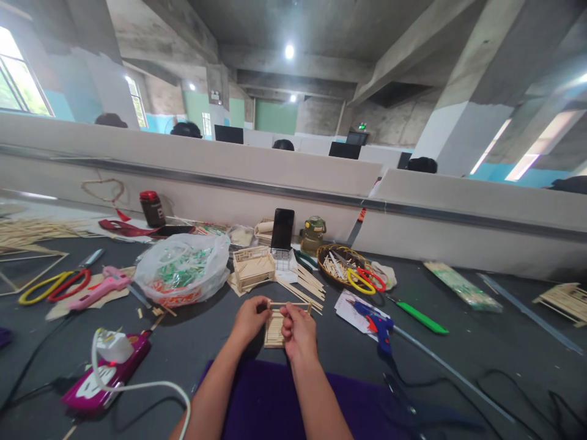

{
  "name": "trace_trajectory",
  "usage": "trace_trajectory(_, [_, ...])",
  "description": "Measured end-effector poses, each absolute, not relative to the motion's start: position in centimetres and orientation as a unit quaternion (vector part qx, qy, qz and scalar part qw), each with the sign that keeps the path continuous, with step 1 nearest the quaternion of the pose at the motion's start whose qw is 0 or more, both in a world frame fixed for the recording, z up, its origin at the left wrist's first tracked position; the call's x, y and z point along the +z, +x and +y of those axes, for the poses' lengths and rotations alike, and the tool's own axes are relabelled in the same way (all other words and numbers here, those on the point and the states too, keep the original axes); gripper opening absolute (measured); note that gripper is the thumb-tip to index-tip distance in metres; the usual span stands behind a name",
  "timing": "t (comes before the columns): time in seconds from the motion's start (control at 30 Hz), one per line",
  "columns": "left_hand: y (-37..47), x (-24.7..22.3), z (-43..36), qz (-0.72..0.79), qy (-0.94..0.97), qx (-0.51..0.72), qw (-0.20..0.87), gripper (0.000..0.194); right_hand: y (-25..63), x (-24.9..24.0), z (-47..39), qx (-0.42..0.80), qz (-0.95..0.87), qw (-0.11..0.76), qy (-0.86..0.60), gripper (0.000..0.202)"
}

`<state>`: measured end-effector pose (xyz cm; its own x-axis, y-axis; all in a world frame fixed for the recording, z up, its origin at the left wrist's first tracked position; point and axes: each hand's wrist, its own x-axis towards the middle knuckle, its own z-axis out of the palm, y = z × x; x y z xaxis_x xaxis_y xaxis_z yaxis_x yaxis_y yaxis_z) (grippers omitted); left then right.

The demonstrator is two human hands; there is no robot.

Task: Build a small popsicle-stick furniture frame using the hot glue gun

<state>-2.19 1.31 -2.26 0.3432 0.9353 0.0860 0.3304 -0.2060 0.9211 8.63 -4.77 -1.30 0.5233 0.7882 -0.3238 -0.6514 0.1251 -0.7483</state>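
Note:
In front of me is a small wooden stick model (274, 335) with a slatted base and a thin rail along its far side. My left hand (251, 319) is closed on its far left corner, thumb and fingertips together. Over its right part, my right hand (300, 330) has fingers curled in a pinch near the rail. Whatever lies between those fingertips is too small to tell. Just beyond stands a similar box-like wooden stick model (254, 267), and loose wooden sticks (308, 282) lie to its right.
A plastic bag of wrapped pieces (183, 269), a pink glue gun (103, 288) and a purple power strip (107, 373) lie left. Right are a wicker basket (324, 275) with scissors (362, 281), a blue glue gun (378, 321) and a green cutter (422, 318). A phone (282, 229) stands behind.

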Motion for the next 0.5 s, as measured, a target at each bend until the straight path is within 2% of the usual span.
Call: trace_trajectory(0.5, [-2.17, -2.08, 1.31, 0.468, 0.69, 0.343, 0.433, 0.014, 8.61, -1.33, -4.66, 0.485, -0.068, 0.743, -0.456, 0.035])
